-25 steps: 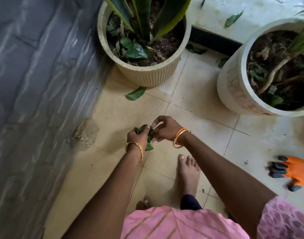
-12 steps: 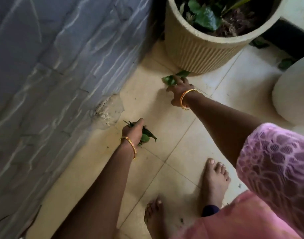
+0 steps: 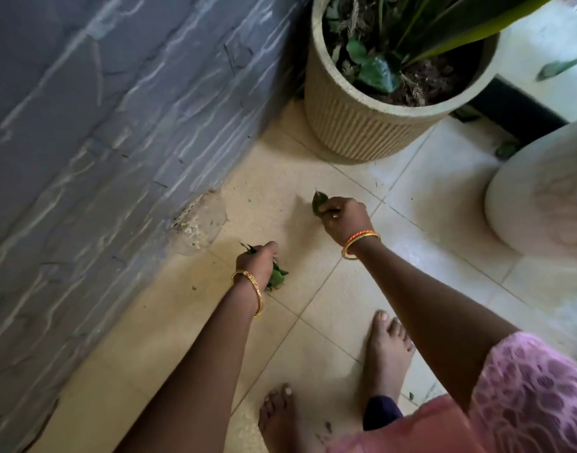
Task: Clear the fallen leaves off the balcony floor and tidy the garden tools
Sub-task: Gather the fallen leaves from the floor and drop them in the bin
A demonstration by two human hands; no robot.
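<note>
Your left hand point(image 3: 259, 261) grips a bunch of leaves point(image 3: 276, 277), right hand point(image 3: 344, 219) pinches one leaf point(image 3: 319, 202); upper-right leaves point(image 3: 557, 68) remain.

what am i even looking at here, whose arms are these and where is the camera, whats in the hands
There is no machine here. A person wears a wide-angle camera on their head, so you look down along their own arms at a tiled balcony floor; their bare feet show at the bottom.

The left hand grips a bunch of green leaves. The right hand pinches a single leaf just above the tiles.

Around them: a grey stone-textured wall on the left, a ribbed beige planter with soil, long green blades and some fallen leaves inside it, and the edge of a white planter on the right. A few more leaves lie further back, one on the pale ledge and one on the floor behind the white planter.
</note>
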